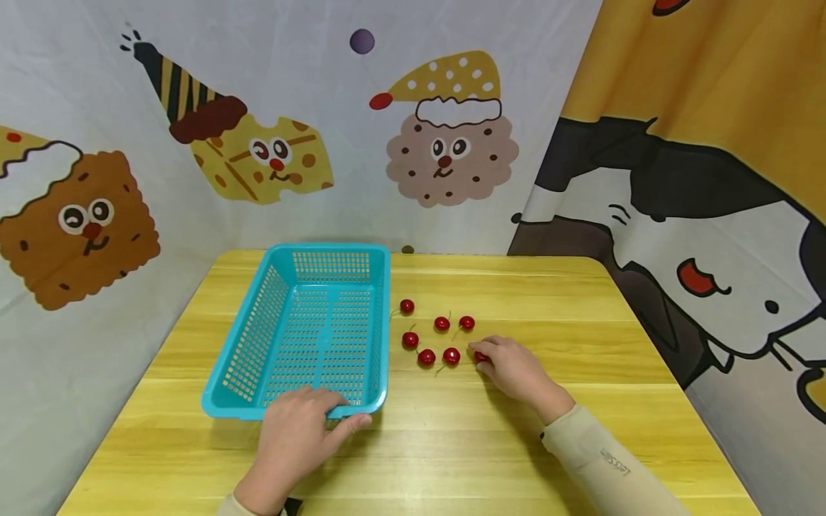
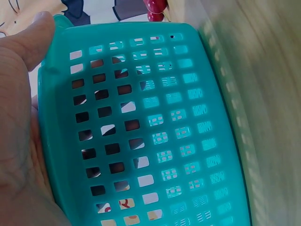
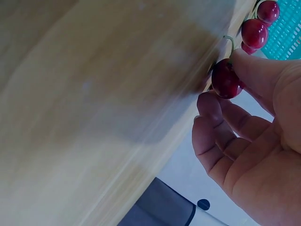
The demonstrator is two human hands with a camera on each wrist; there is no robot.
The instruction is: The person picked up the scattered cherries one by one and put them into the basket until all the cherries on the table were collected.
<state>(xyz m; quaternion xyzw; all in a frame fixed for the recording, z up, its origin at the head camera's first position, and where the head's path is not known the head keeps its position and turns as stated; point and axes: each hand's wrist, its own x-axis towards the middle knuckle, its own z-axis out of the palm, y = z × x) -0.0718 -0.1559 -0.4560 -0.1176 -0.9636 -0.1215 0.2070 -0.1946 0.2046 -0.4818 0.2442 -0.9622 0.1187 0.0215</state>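
Note:
A turquoise plastic basket (image 1: 329, 330) with perforated walls sits on the left half of the table. My left hand (image 1: 300, 433) grips its near rim, fingers over the edge and thumb along the outside; the left wrist view shows the thumb side of that hand beside the basket wall (image 2: 141, 117). To the right of the basket, my right hand (image 1: 516, 369) pinches a dark red cherry (image 3: 226, 79) with a green stem between thumb and fingers, low at the tabletop. Several more cherries (image 1: 452, 356) lie loosely between the basket and my right hand.
The yellow wood-grain table (image 1: 516, 287) carries the basket and cherries. A white cloth with cartoon figures (image 1: 445, 158) hangs behind its far edge, and a yellow, black and white printed curtain (image 1: 710, 287) falls along the right side.

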